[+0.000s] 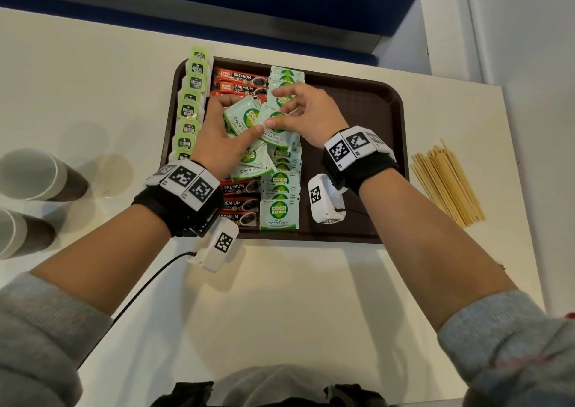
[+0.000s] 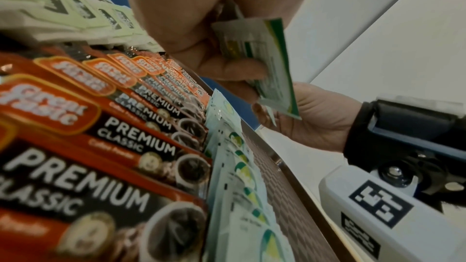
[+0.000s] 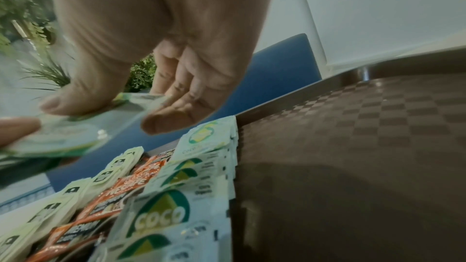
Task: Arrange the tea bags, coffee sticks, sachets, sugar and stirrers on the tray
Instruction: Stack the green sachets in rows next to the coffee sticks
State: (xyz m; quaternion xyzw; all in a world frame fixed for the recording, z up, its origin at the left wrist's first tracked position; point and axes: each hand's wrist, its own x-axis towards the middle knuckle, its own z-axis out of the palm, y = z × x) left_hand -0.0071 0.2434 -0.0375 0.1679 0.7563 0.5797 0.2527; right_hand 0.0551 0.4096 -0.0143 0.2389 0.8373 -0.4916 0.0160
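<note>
Left hand point(image 1: 217, 132) is gripping a fanned bunch of sugar packets point(image 1: 245, 117) over the middle of the brown tray point(image 1: 357, 101), and the right hand point(image 1: 308, 110) pinches one packet off that bunch with thumb and forefinger (other fingers loose). On the tray: tea bags point(image 1: 190, 107) far left, then coffee sticks point(image 1: 239, 79), then a packet row point(image 1: 280, 188). Stirrers point(image 1: 445, 179) sit on the table, right of the tray.

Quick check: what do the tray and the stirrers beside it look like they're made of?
The tray looks like moulded dark brown plastic: rounded raised rim, a fine checkered texture with a slight sheen in the right wrist view. The stirrers look like bare pale wood, flat thin strips with a matte finish; bamboo can't be excluded.
</note>
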